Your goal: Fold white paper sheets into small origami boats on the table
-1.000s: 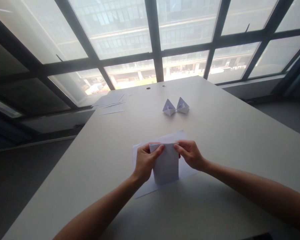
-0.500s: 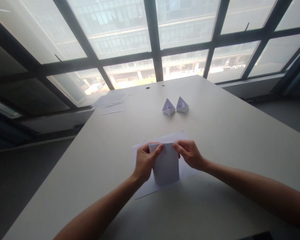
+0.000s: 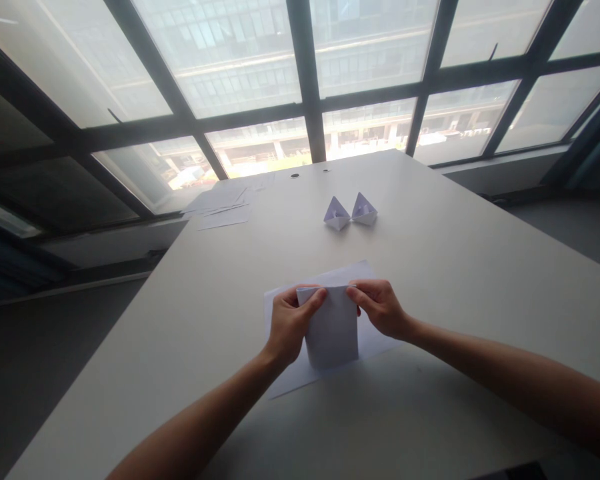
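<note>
A folded white paper stands tilted up from the table, held at its top edge. My left hand pinches its top left corner, thumb on the front face. My right hand pinches the top right corner. Under the folded paper lies a flat white sheet on the table. Beyond it sit two small folded paper boats: the left boat and the right boat, touching side by side.
A loose pile of white sheets lies at the table's far left corner. Two small round holes mark the table's far edge. Large windows with dark frames rise behind the table. A dark object peeks in at the bottom right edge.
</note>
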The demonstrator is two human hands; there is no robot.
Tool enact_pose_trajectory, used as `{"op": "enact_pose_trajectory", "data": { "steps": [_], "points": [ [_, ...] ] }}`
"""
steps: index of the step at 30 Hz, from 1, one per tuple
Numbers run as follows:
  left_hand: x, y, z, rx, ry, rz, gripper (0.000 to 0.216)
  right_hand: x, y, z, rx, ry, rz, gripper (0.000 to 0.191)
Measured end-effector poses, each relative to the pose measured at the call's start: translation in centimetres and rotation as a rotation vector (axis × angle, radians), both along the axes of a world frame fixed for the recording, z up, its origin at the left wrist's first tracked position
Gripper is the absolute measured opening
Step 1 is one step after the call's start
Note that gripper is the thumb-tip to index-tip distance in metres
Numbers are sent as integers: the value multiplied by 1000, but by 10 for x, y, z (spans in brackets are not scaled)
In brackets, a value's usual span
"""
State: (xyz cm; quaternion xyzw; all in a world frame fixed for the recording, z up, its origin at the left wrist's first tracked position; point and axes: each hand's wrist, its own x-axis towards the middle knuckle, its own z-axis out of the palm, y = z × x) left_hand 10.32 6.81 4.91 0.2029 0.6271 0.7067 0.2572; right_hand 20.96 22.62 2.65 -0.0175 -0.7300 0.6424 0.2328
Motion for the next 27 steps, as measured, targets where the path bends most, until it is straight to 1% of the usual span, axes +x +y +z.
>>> {"op": "enact_pose_trajectory", "data": {
  "steps": [10, 16, 21, 25, 27],
  "points": [
    [0, -1, 2, 23, -17, -55, 32, 1, 4, 1, 22, 19, -10, 48],
    [-6, -4, 7, 22, 137, -60, 31, 3, 7, 2, 33, 34, -33, 45],
    [-9, -6, 11, -6, 224, -65, 27, 5, 11, 4, 97, 50, -58, 44],
    [-10, -7, 10, -8, 202, -55, 28, 5, 16, 4, 146, 61, -56, 43],
    [-11, -6, 9, 8, 168, -73, 29, 5, 18, 3, 154, 68, -54, 42]
  ]
}}
